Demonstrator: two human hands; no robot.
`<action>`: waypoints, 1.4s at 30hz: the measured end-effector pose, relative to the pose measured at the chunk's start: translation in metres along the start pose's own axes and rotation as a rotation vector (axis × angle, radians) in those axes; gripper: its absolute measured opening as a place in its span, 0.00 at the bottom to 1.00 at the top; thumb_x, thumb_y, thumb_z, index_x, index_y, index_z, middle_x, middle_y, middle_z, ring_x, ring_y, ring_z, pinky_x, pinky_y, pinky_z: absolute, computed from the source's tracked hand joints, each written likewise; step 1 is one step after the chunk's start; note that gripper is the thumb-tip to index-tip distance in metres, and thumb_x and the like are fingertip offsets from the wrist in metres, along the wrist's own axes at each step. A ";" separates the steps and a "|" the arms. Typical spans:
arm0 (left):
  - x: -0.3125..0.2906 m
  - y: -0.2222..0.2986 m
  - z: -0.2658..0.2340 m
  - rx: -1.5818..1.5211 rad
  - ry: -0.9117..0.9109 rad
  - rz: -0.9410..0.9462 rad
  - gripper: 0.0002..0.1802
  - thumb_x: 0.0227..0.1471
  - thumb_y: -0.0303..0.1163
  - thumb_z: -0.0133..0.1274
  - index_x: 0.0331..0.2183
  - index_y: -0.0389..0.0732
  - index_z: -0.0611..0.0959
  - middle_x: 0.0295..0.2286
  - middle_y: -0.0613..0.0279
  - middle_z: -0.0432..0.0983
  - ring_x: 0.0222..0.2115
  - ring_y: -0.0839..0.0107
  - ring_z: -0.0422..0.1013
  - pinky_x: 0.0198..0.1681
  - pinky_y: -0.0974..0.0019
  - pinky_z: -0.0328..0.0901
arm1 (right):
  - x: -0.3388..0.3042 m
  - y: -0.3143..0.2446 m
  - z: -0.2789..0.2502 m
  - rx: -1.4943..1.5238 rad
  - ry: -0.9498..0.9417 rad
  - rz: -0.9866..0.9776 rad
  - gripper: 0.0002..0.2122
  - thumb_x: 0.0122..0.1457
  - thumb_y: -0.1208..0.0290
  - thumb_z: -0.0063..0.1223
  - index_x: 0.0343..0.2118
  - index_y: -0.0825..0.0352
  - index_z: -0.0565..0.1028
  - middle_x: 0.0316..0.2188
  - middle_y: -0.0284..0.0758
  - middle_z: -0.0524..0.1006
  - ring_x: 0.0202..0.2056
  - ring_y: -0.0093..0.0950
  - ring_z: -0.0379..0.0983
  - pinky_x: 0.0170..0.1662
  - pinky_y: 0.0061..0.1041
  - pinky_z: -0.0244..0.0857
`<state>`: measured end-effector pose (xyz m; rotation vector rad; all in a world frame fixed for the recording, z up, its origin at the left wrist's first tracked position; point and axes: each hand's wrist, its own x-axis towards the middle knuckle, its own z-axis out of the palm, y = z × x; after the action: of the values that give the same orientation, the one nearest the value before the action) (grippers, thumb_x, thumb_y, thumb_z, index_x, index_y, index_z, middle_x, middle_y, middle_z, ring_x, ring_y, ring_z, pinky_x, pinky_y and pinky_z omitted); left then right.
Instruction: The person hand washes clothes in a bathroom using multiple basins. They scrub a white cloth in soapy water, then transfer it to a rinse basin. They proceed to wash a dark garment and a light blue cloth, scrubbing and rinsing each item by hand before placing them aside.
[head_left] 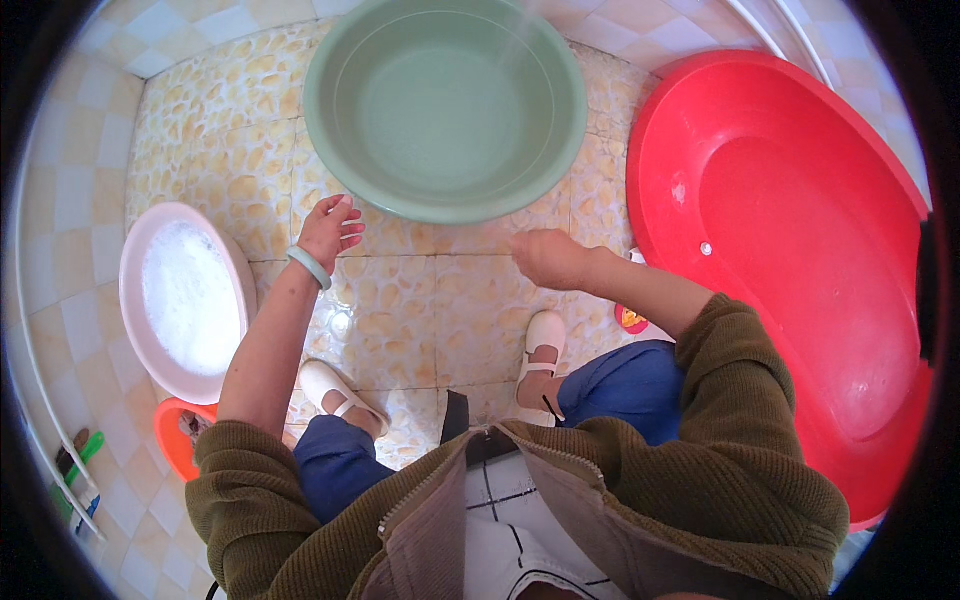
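In front of me on the tiled floor stands a large round green basin (455,212), with a faint blurred streak of water (520,40) over its far right part. My left hand (332,230), with a pale green bangle (310,267) on the wrist, hovers by the basin's near left rim. Its fingers are loosely bent and apart, with nothing in them. My right hand (548,258) is just short of the near right rim, back up. Its fingertips are smeared by motion, so I cannot tell whether they are closed.
At left, a pink basin (132,330) holds white suds (190,295). Below it sits an orange container (168,440) with something dark inside. A big red tub (800,190) fills the right side. Brushes (85,450) hang by the left wall. My feet in pale shoes (543,335) are between.
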<state>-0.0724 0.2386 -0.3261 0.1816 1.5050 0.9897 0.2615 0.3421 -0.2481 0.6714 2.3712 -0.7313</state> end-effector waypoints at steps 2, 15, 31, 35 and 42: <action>-0.003 0.000 0.000 0.004 0.003 0.004 0.25 0.54 0.43 0.52 0.49 0.40 0.67 0.36 0.58 0.72 0.32 0.69 0.71 0.33 0.67 0.69 | -0.007 0.003 0.015 0.066 0.064 -0.184 0.26 0.56 0.71 0.45 0.59 0.60 0.57 0.28 0.46 0.74 0.32 0.46 0.72 0.36 0.41 0.67; -0.056 0.012 -0.022 -0.022 -0.008 0.045 0.22 0.55 0.38 0.50 0.50 0.42 0.67 0.38 0.57 0.72 0.35 0.66 0.71 0.36 0.65 0.68 | -0.007 0.072 0.048 0.268 0.385 0.345 0.14 0.49 0.59 0.52 0.23 0.67 0.77 0.34 0.44 0.75 0.39 0.42 0.72 0.42 0.38 0.67; -0.347 0.129 0.051 -0.138 -0.064 0.879 0.21 0.58 0.36 0.46 0.51 0.36 0.68 0.44 0.54 0.71 0.40 0.68 0.70 0.42 0.68 0.65 | -0.050 0.003 -0.048 -0.149 0.652 0.087 0.06 0.53 0.71 0.46 0.31 0.66 0.73 0.32 0.45 0.76 0.33 0.44 0.74 0.35 0.42 0.67; -0.351 0.095 0.039 -0.169 0.021 0.823 0.21 0.59 0.36 0.45 0.50 0.35 0.69 0.43 0.53 0.72 0.40 0.67 0.70 0.43 0.68 0.65 | -0.071 -0.050 -0.066 -0.086 0.664 -0.007 0.09 0.55 0.66 0.48 0.31 0.67 0.72 0.30 0.44 0.75 0.32 0.45 0.72 0.35 0.42 0.66; -0.330 0.091 0.004 -0.217 0.126 0.778 0.18 0.58 0.33 0.46 0.48 0.33 0.71 0.42 0.54 0.73 0.39 0.69 0.70 0.42 0.69 0.66 | -0.088 -0.113 -0.083 -0.033 0.708 -0.092 0.09 0.54 0.68 0.50 0.35 0.66 0.72 0.30 0.43 0.74 0.33 0.45 0.71 0.38 0.40 0.65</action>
<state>-0.0338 0.0877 -0.0218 0.5846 1.4414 1.7987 0.2269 0.2862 -0.0955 0.9250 3.0611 -0.5437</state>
